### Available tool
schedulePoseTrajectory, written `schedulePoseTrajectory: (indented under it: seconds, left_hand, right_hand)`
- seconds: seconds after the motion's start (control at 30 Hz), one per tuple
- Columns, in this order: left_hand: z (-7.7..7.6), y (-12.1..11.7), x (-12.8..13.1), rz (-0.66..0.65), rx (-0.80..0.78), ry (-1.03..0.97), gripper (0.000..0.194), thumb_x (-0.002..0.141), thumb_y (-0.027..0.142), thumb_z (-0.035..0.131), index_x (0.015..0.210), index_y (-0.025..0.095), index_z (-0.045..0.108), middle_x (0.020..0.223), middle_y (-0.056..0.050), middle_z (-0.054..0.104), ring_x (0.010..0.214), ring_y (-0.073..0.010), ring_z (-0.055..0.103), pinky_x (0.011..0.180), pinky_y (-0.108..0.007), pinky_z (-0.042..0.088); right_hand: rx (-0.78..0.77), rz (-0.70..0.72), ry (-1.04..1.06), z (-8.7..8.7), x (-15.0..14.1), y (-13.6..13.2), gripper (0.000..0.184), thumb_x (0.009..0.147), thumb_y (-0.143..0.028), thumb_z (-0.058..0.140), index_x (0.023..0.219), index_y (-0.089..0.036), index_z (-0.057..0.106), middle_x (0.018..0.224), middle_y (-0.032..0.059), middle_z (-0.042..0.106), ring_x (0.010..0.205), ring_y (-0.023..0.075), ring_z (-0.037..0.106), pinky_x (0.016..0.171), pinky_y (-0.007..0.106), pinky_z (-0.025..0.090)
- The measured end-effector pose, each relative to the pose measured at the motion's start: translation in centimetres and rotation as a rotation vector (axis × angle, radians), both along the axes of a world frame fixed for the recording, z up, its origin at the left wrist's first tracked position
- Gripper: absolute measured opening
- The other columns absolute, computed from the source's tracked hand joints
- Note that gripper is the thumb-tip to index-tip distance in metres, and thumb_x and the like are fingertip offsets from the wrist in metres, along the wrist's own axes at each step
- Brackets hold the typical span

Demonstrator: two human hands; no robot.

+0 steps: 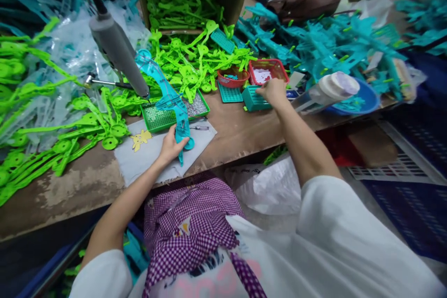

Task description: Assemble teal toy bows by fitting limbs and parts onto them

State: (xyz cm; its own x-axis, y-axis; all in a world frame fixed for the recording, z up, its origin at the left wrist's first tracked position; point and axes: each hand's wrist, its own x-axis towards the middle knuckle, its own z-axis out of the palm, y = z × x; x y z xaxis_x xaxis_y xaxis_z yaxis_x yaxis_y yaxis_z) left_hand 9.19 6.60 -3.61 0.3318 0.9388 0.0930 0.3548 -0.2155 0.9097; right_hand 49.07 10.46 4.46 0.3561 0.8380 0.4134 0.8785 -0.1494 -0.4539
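Note:
My left hand [170, 147] is closed around the lower end of a long turquoise plastic part [180, 118], which slants up and away over a green tray [148, 126] of small metal pieces. A thin dark line, perhaps a wire, runs along the part. At the right, my right hand [274, 92] reaches to a small teal basket [252, 98], fingers bent together at its rim; whatever they may hold is hidden. Just behind that hand stands a red rectangular basket [279, 66] with white and red bits. A hanging grey electric screwdriver [117, 46] points down beside the turquoise part.
Lime-green plastic parts [174, 51] heap across the bench [230, 132]; turquoise ones [314, 39] pile at right. A grey cloth [131, 165] lies under the tray. A round red basket [233, 81], a hammer [108, 83], a white-lidded bottle [331, 88] and a blue bowl [372, 98] stand around.

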Motion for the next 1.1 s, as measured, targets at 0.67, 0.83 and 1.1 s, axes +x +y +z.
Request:
schedulePoseTrajectory:
  seconds: [0.67,0.83,1.1]
  left_hand:
    - [-0.2,-0.4,0.6,0.054,-0.007,-0.029,0.049,0.075,0.021,0.071,0.121,0.02,0.052,0.109,-0.01,0.069,0.096,-0.0265,0.065,0.087,-0.041,0.052]
    - [-0.3,-0.5,0.6,0.045,-0.006,-0.032,0.051,0.074,0.023,0.073,0.121,0.019,0.053,0.11,-0.01,0.069,0.096,-0.0273,0.065,0.086,-0.04,0.052]
    - [-0.3,-0.4,0.6,0.037,-0.007,-0.011,0.053,0.075,0.022,0.071,0.124,0.018,0.051,0.112,-0.011,0.069,0.099,-0.0279,0.066,0.088,-0.041,0.052]
  right_hand:
    - [0.016,0.713,0.054,-5.6,-22.5,-4.0,0.026,0.097,-0.035,0.047,0.1,-0.022,0.069,0.097,0.0081,0.07,0.091,0.0202,0.066,0.084,0.034,0.053]
    - [0.086,0.5,0.341,-4.8,-22.8,-4.5,0.028,0.093,-0.046,0.053,0.1,-0.024,0.069,0.094,0.005,0.073,0.082,0.019,0.068,0.08,0.036,0.056]
    - [0.114,0.632,0.032,-6.8,-23.1,-2.9,0.031,0.098,-0.036,0.043,0.097,-0.025,0.072,0.105,0.0089,0.075,0.098,0.0228,0.068,0.085,0.04,0.053]
